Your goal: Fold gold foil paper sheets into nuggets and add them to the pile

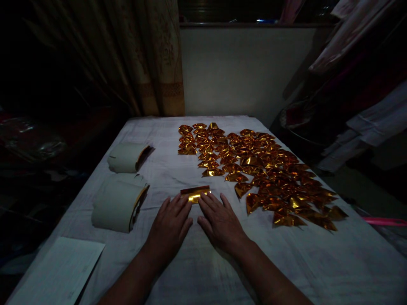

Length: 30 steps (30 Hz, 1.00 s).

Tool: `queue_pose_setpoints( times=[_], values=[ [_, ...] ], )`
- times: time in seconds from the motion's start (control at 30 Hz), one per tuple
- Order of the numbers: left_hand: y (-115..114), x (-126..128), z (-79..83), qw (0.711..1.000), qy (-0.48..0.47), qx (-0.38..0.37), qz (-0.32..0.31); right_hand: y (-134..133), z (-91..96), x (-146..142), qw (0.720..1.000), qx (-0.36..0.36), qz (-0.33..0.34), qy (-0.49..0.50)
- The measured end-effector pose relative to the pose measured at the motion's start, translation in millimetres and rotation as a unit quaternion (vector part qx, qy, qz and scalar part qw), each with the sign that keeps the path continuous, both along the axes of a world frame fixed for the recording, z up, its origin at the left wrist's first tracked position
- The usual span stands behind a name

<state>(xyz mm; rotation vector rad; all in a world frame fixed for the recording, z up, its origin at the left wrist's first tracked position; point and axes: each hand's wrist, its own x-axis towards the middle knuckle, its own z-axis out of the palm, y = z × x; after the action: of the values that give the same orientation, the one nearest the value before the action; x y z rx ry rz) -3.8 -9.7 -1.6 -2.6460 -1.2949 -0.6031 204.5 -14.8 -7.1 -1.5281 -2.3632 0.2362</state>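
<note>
A small strip of shiny gold foil paper (195,194), with a darker folded band along its far edge, lies flat on the cloth-covered table (203,262). My left hand (170,222) rests palm down with its fingertips on the strip's left end. On the right end lie the fingertips of my right hand (219,218), also palm down and flat. Both thumbs point inward, a little apart from each other. The part of the foil under my fingers is hidden.
Many folded gold foil pieces (254,163) spread over the table's far middle and right. Two curved stacks of pale sheets (117,203) stand at the left. A flat white paper (60,271) lies at the near left. A curtain (159,59) hangs beyond the far edge.
</note>
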Motion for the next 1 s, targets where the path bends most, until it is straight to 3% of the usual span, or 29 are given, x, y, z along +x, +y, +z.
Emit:
queue_pose_setpoints(
  times=[0.17,0.43,1.0],
  values=[
    [0.2,0.2,-3.3,1.0,0.003,-0.025,0.005,-0.6,1.1,2.3,1.0,0.01,-0.02,0.007],
    [-2.6,4.8,7.6,0.993,-0.078,-0.085,-0.008,-0.6,-2.5,2.1,0.997,0.061,-0.043,0.011],
    [7.0,0.0,9.0,0.995,-0.092,-0.047,-0.003,2.7,-8.4,3.5,0.993,0.11,-0.038,0.035]
  ],
)
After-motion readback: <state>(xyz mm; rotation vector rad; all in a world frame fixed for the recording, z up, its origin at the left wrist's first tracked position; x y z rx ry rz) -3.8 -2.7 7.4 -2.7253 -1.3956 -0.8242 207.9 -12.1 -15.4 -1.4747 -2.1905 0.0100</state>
